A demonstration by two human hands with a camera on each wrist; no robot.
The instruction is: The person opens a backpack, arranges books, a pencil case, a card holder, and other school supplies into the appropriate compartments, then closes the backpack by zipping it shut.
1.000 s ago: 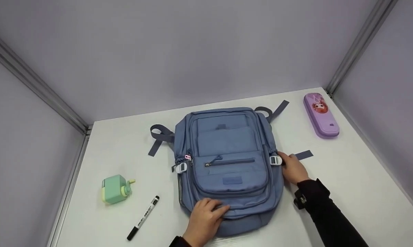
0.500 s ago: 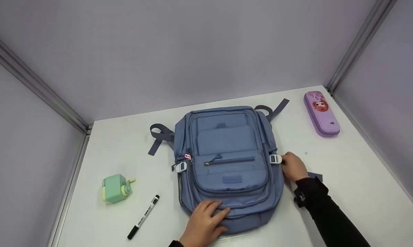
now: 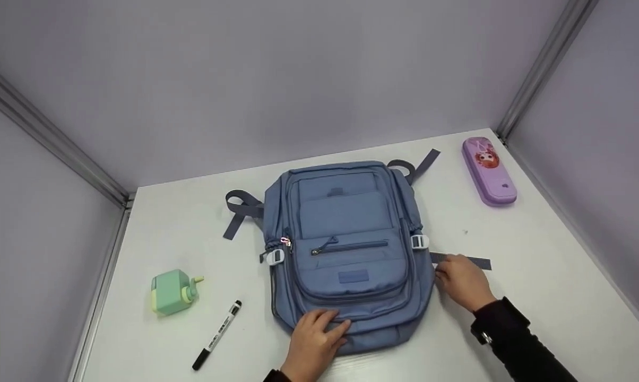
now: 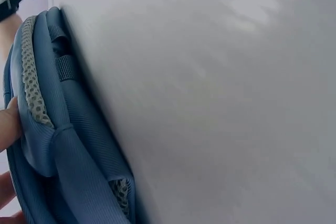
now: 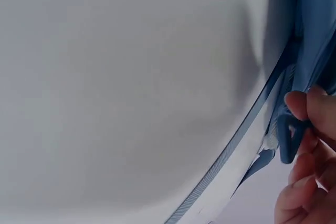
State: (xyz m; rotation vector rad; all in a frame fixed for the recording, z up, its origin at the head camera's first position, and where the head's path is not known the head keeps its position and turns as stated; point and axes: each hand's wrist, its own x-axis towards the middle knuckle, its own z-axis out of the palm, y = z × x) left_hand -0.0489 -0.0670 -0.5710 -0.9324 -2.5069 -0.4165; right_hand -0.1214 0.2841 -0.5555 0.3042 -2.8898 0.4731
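A blue backpack (image 3: 346,217) lies front side up on the white table. My left hand (image 3: 315,339) rests on its lower front, fingers spread over the fabric. In the left wrist view, fingertips (image 4: 8,127) touch the bag beside a patch of grey mesh. At the bag's right side, my right hand (image 3: 463,278) pinches a blue looped zipper pull (image 5: 289,142) between thumb and finger, below the white buckle (image 3: 420,242). A dark webbing strap (image 3: 480,263) runs out behind that hand, partly covered by it.
A purple pencil case (image 3: 490,172) lies at the back right. On the left are a green crank pencil sharpener (image 3: 172,293) and a black-and-white marker (image 3: 217,335). Looped straps (image 3: 243,204) stick out at the bag's upper sides. Pale walls (image 3: 319,79) stand around the table.
My right hand has moved down the bag's side, from beside the white buckle to below it. The side strap has swung lower. My left hand stays on the lower front.
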